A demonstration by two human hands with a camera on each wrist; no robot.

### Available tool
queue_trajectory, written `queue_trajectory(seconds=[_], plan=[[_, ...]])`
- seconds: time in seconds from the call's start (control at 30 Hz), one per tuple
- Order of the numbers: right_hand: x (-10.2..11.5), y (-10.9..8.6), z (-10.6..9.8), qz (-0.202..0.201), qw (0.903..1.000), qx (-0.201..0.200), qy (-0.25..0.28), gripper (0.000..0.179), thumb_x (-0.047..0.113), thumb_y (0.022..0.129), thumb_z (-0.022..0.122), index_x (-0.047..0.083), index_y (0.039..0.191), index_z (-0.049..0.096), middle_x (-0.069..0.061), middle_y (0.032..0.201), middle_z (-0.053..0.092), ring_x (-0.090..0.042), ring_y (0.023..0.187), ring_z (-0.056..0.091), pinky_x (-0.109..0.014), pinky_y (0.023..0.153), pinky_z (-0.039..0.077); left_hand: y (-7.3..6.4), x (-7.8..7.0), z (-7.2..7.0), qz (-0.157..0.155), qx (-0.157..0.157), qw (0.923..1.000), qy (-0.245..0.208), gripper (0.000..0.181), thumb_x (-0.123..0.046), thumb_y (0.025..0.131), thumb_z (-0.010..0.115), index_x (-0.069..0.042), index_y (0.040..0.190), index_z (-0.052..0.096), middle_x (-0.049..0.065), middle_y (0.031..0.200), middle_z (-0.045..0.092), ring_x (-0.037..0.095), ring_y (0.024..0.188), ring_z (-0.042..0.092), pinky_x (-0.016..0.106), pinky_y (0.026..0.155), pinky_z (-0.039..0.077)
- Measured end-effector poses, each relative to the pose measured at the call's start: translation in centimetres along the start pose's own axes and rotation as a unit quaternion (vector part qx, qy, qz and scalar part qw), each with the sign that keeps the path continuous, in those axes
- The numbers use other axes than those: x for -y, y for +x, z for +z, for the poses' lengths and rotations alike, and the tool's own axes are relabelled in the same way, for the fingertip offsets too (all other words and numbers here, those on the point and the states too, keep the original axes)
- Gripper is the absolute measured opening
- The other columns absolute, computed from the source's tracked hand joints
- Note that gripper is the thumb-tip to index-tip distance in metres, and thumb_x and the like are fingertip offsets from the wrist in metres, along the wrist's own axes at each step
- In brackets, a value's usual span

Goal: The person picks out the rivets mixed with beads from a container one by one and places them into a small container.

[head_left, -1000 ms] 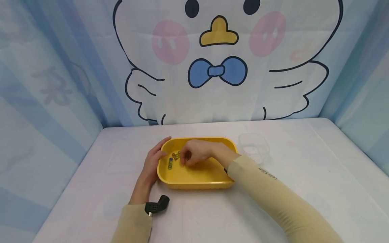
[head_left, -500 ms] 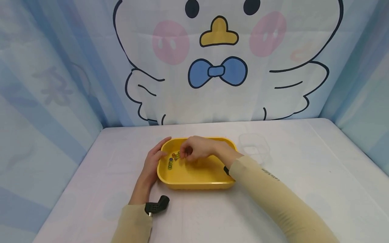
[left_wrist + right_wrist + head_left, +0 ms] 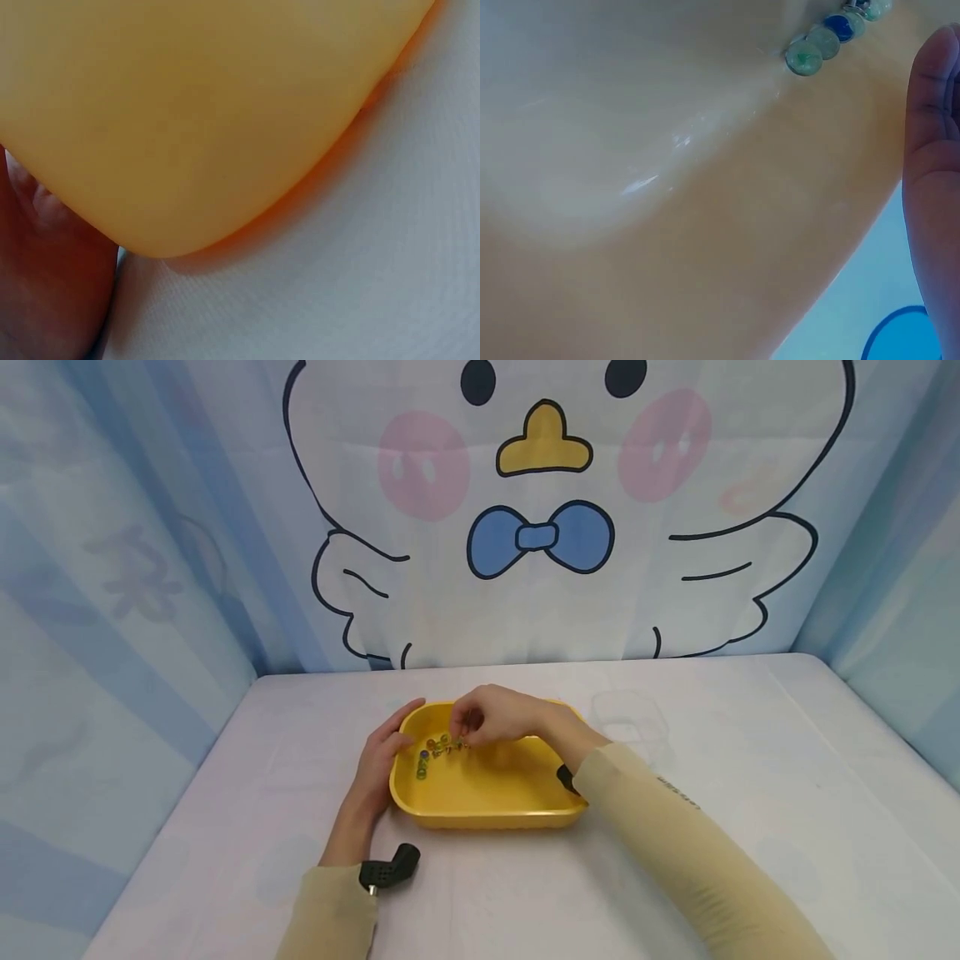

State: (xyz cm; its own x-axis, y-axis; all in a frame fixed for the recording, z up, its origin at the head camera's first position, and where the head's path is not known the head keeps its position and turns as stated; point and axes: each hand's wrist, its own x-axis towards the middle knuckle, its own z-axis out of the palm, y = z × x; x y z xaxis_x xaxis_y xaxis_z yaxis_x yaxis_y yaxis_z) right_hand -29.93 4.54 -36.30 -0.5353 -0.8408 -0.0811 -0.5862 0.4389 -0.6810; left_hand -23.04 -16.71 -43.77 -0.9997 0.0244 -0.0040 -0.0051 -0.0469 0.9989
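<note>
A yellow tray (image 3: 487, 820) stands on the white table, with several small glass marbles (image 3: 422, 766) in its left half. My left hand (image 3: 375, 768) grips the tray's left end, thumb over the rim and fingers along the outside. My right hand (image 3: 491, 714) is over the tray's far side, fingers curled down at the marbles. Whether a marble is between its fingertips is hidden. In the right wrist view, green, clear and blue marbles (image 3: 805, 58) touch in a row, and the side of my right hand (image 3: 934, 142) shows. The left wrist view shows the tray's outer wall (image 3: 187, 135) close up.
A clear plastic container (image 3: 630, 718) is on the table right of the tray. Behind the table hangs a curtain (image 3: 525, 618) with a cartoon bird, and curtains flank both sides. A black wrist camera (image 3: 390, 867) is strapped to the left wrist.
My right hand has risen slightly and drawn toward the tray's far rim, baring more marbles beneath its fingers. The left hand and tray hold still.
</note>
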Motion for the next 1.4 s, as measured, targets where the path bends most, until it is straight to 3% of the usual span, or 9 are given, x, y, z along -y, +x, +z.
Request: queue_trajectory(seconds=[0.27, 0.53, 0.93, 1.4], plan=[[0.3, -0.3, -0.4, 0.002, 0.9997, -0.010, 0.020, 0.013, 0.000, 0.089, 0.068, -0.001, 0.102, 0.070, -0.001, 0.089, 0.064, -0.018, 0.081, 0.056, -0.024, 0.071, 0.052, 0.0, 0.0, 0.0, 0.001, 0.000, 1.0000, 0.001, 0.061, -0.004, 0.091, 0.039, -0.015, 0.150, 0.049, -0.001, 0.157, 0.040, 0.018, 0.144, 0.034, 0.036, 0.119, 0.024], [0.9, -0.9, -1.3, 0.016, 0.9991, -0.028, 0.027, 0.015, 0.000, 0.090, 0.067, 0.000, 0.105, 0.070, -0.003, 0.093, 0.065, -0.020, 0.086, 0.058, -0.027, 0.077, 0.054, 0.1, 0.1, 0.0, -0.004, 0.001, 1.0000, 0.000, 0.061, -0.004, 0.092, 0.040, -0.016, 0.150, 0.049, -0.001, 0.157, 0.039, 0.018, 0.144, 0.033, 0.036, 0.119, 0.024], [2.1, -1.9, -2.8, 0.002, 0.9985, -0.044, 0.033, 0.013, -0.001, 0.091, 0.066, 0.002, 0.104, 0.069, -0.004, 0.095, 0.065, -0.022, 0.089, 0.058, -0.029, 0.083, 0.054, 0.1, 0.1, 0.1, -0.006, -0.002, 1.0000, 0.002, 0.061, -0.004, 0.091, 0.040, -0.016, 0.151, 0.049, 0.000, 0.158, 0.039, 0.018, 0.145, 0.033, 0.037, 0.120, 0.023], [1.8, -3.4, -3.7, -0.014, 0.9961, -0.065, 0.058, 0.011, -0.001, 0.091, 0.065, 0.003, 0.101, 0.068, -0.006, 0.093, 0.064, -0.024, 0.086, 0.057, -0.030, 0.080, 0.054, 0.0, 0.0, 0.1, -0.007, -0.001, 1.0000, -0.005, 0.061, -0.003, 0.092, 0.039, -0.016, 0.151, 0.048, -0.001, 0.158, 0.039, 0.018, 0.144, 0.033, 0.036, 0.119, 0.023]])
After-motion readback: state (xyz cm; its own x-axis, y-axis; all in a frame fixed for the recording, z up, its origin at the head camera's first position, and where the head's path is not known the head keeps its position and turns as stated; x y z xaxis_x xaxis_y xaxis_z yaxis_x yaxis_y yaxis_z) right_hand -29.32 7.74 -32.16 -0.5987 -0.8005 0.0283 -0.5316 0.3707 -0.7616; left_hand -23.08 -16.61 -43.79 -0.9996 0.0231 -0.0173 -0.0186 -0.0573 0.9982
